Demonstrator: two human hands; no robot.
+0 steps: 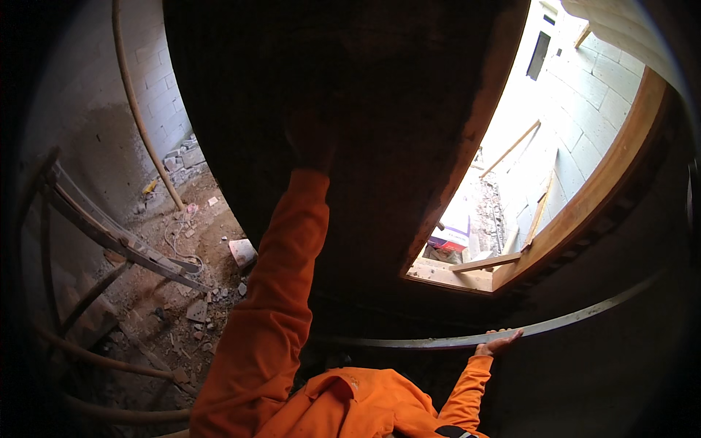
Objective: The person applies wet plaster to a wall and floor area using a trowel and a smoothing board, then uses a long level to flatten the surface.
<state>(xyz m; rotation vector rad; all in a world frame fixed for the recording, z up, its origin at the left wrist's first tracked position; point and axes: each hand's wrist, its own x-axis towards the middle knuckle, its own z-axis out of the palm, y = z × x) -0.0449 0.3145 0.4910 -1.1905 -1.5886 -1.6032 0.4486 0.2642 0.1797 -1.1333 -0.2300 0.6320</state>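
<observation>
My left arm, in an orange sleeve, reaches up across a dark wall surface. My left hand is at or close to that surface, so deep in shadow that its fingers cannot be made out. Lower right, my right hand holds a long, thin metal straightedge from below, palm up. The bar looks curved in this view and runs from near my chest toward the right rim. Its left end is lost in the dark behind my arm. The dark wall fills the middle, with a lighter brown edge beside a bright opening.
A wood-framed window opening lies to the right, with loose wooden strips on its sill and a block wall outside. At left, a bent-looking pole leans by a grey wall. Rubble and a metal-and-wood frame cover the floor there.
</observation>
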